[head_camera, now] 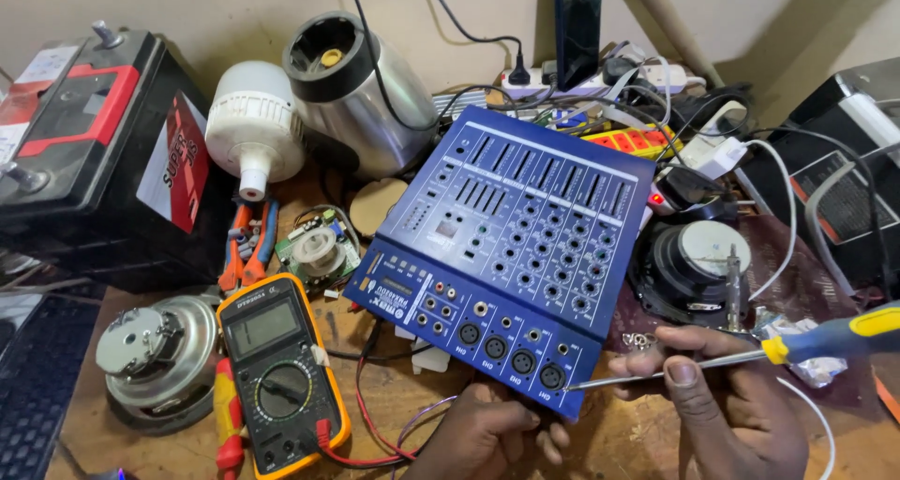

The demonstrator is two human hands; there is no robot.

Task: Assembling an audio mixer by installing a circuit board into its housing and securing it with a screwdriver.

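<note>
My right hand (727,396) grips a screwdriver (750,356) with a bright steel shaft and a glossy yellow-and-blue plastic handle. My left hand (487,435) steadies the mixer (511,246), its painted blue metal face smooth and semi-matt. The meter (281,367) wears a rubbery orange shell. The bench (394,386) is worn, rough wood.

Your blue mixer panel (518,246) with black sockets, your screwdriver (825,339) handle yellow and blue, a yellow-cased multimeter (281,372) with red leads, a black-and-red battery (94,152), your brown desk (394,396)
</note>
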